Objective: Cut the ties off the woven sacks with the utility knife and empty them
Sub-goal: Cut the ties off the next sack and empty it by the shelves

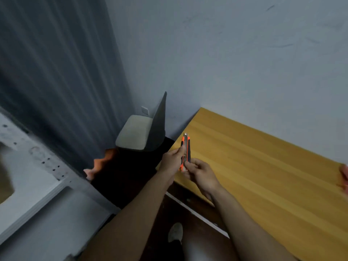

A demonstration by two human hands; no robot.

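Both hands are together on the utility knife (185,153), which stands nearly upright over the left edge of the tabletop (263,166). The left hand (171,159) pinches the orange-and-black body from the side away from the tabletop, with the thumb high up. The right hand (201,173) grips the lower end. A short silvery tip shows at the top, pointing toward the wall behind the tabletop. It looks to me as if the blade is being set. To do that well, I would run out only a short length, lock it, and keep fingertips off the edge side. No woven sacks are in sight. Off the tabletop's left end I see only a cushioned chair (134,131) and, beyond it, a grey curtain (56,72). Once set, the knife belongs in one hand, aimed away from the bare forearms.
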